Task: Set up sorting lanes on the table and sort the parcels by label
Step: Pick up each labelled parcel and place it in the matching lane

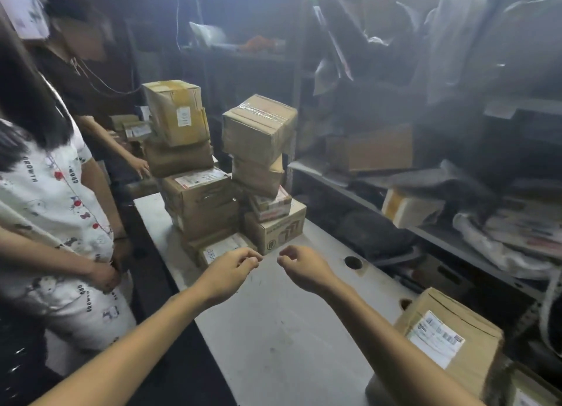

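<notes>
Forearms reach out from the near edge over the grey table (273, 338). The left hand (234, 265) and right hand (299, 268) hover close together above its middle, apart from each other and touching no box. Both have curled fingers with thumb against forefinger. Nothing shows in either, and it cannot be told whether something thin is pinched.

A labelled parcel (450, 341) lies alone at the near right corner of the table. At the far end stand two leaning stacks of cardboard parcels, the left stack (194, 205) and the right stack (261, 150), side by side. A flat labelled parcel (225, 249) lies at their foot, just beyond the left hand. A person in a white printed shirt (60, 198) stands at the left, and cluttered shelves (456, 238) run along the right.

The work looks early: the stacks are unsorted and the open table between them and the near parcel shows no marked lanes. The next move probably calls for taking the flat parcel, reading its label and giving it a lane without jogging the tilted stacks.
</notes>
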`<control>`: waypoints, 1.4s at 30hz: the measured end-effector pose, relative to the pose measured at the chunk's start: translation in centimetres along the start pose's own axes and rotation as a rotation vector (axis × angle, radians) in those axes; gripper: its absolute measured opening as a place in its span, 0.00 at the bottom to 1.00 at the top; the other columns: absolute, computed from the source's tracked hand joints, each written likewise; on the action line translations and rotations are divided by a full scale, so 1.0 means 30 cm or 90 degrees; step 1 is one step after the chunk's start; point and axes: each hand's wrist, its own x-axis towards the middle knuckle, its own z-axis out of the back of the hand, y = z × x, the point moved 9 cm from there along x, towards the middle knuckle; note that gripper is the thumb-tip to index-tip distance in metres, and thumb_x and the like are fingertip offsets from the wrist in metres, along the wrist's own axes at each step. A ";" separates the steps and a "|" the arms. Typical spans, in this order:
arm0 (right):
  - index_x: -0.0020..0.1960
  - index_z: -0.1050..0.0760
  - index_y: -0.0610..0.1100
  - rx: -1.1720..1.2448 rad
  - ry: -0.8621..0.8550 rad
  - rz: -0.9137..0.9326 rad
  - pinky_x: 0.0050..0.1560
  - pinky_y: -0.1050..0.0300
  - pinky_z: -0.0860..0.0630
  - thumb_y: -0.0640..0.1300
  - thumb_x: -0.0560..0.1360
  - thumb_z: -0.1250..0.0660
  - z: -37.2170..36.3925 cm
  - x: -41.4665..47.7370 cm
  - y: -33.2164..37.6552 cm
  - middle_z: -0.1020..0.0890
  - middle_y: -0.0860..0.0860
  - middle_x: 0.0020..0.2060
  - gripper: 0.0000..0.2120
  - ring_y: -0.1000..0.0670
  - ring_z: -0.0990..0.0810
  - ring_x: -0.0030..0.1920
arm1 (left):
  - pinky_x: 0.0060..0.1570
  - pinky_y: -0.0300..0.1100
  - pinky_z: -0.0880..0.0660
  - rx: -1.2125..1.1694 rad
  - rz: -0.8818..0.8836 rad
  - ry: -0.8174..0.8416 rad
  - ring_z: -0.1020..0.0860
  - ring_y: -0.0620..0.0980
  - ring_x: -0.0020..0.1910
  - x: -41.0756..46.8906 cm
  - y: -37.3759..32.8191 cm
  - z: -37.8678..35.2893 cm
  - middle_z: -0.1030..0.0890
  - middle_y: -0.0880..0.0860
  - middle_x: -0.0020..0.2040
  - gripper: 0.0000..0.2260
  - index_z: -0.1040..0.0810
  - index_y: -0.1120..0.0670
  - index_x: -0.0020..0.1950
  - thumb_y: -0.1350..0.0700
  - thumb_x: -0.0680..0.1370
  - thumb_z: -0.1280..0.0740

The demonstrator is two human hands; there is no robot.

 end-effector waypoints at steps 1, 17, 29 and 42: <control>0.63 0.23 0.41 0.006 0.003 0.003 0.43 0.60 0.27 0.46 0.82 0.41 0.002 0.040 -0.006 0.19 0.45 0.61 0.15 0.48 0.23 0.53 | 0.56 0.41 0.26 0.012 0.002 -0.001 0.22 0.40 0.53 0.034 0.005 0.010 0.18 0.45 0.52 0.09 0.21 0.47 0.55 0.54 0.83 0.40; 0.65 0.25 0.44 0.174 -0.067 -0.018 0.52 0.55 0.25 0.49 0.82 0.40 0.144 0.612 -0.041 0.19 0.47 0.61 0.15 0.51 0.23 0.54 | 0.58 0.41 0.29 -0.029 0.011 -0.153 0.24 0.45 0.58 0.554 0.024 0.309 0.22 0.49 0.57 0.11 0.25 0.51 0.62 0.58 0.82 0.39; 0.79 0.44 0.46 0.408 -0.268 -0.067 0.71 0.45 0.33 0.62 0.81 0.47 0.349 0.994 0.081 0.34 0.45 0.76 0.32 0.44 0.30 0.72 | 0.73 0.52 0.39 -0.157 -0.005 -0.265 0.38 0.53 0.73 0.997 0.059 0.594 0.39 0.53 0.75 0.30 0.46 0.51 0.78 0.50 0.80 0.37; 0.75 0.36 0.49 0.603 -0.251 -0.030 0.70 0.35 0.31 0.85 0.59 0.40 0.302 1.223 0.098 0.23 0.50 0.67 0.56 0.43 0.24 0.67 | 0.52 0.34 0.34 -0.354 -0.109 -0.205 0.29 0.49 0.65 1.200 0.078 0.609 0.28 0.52 0.66 0.28 0.34 0.50 0.66 0.37 0.71 0.38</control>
